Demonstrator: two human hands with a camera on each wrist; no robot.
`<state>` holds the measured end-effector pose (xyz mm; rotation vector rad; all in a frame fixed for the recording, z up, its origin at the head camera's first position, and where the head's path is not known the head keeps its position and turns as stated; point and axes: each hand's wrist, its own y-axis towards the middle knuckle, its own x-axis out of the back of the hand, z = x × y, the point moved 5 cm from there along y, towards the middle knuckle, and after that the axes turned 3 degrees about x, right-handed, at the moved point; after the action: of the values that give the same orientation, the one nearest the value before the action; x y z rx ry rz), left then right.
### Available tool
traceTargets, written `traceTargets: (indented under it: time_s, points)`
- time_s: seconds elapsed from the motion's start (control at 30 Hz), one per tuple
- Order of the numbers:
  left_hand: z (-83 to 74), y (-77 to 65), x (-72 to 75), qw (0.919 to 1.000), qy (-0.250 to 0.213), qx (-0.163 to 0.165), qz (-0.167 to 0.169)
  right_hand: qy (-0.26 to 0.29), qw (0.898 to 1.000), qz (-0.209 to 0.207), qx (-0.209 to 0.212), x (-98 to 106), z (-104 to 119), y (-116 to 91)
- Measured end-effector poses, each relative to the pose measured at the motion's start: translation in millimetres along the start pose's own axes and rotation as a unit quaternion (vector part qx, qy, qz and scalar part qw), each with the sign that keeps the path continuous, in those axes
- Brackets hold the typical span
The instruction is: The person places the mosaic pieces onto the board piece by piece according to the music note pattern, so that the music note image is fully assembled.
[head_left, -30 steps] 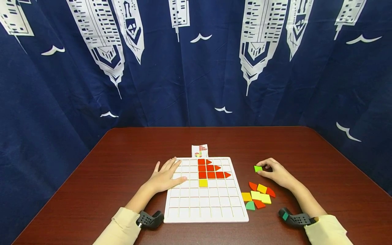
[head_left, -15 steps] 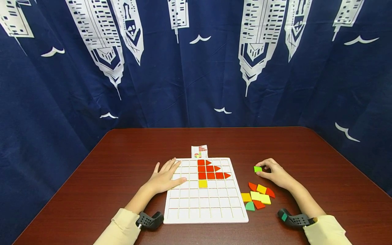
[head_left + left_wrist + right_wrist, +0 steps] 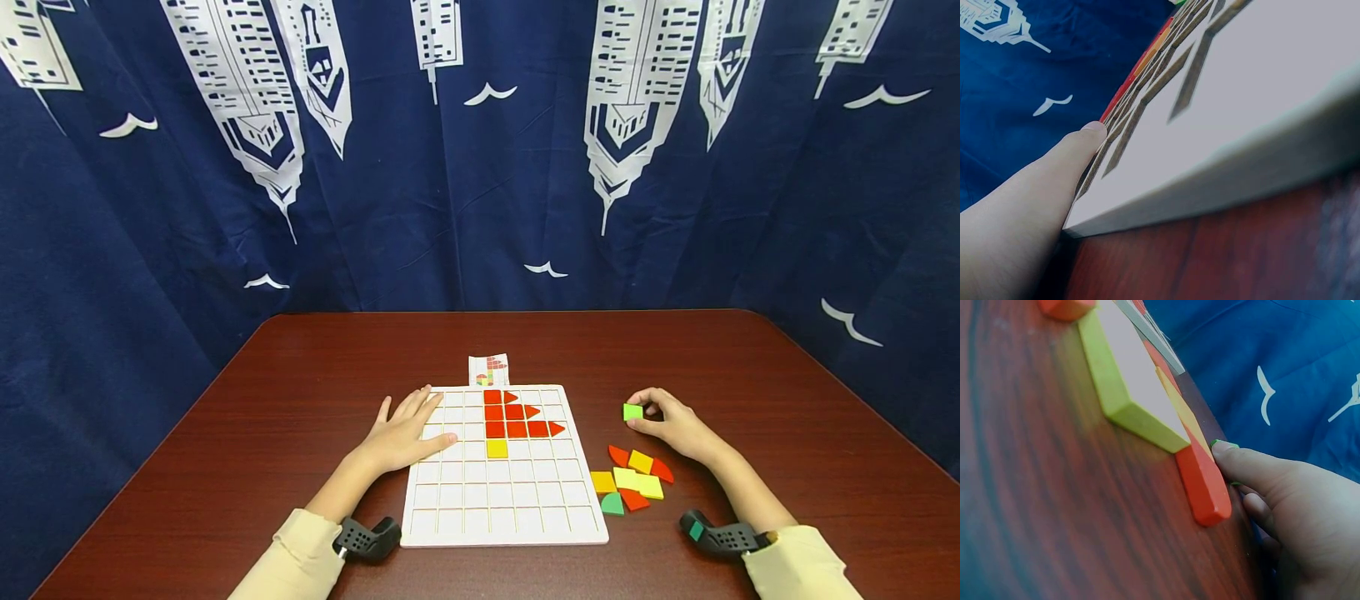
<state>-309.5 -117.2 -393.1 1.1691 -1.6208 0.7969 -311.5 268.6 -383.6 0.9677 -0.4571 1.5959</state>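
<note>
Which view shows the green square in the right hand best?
The head view: most of the green square shows. Right wrist: only slivers beside the thumb. Left wrist: a green speck I can't identify.

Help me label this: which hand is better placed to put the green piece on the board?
Probably the right hand: it pinches the green piece; the left hand rests on the board.

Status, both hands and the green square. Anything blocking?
Left hand resting on white board's left side. Right hand pinching green square, off board's right. Loose pieces right of board, none directly between it and square.
</note>
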Motion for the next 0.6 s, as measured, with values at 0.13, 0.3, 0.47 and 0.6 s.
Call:
traceTargets:
  time_s: [0.13, 0.3, 0.47, 0.6]
  points:
    - [0.5, 0.5, -0.7, 1.0, 0.0, 0.0, 0.001, 0.019, 1.0, 0.004, 0.001, -0.1, -1.1, 1.0]
    - [1.2, 0.5, -1.3, 1.0, 0.0, 0.001, 0.001, 0.048, 0.999, 0.007, 0.015, -1.6, -2.1, 2.4]
    - [1.9, 0.6, -1.7, 1.0, -0.001, 0.001, 0.001, 0.079, 0.996, 0.007, 0.029, -3.9, -1.3, 3.8]
    - [2.5, 1.3, -2.1, 1.0, 0.001, 0.001, 0.0, 0.088, 0.995, 0.003, 0.037, -4.1, -0.8, 4.3]
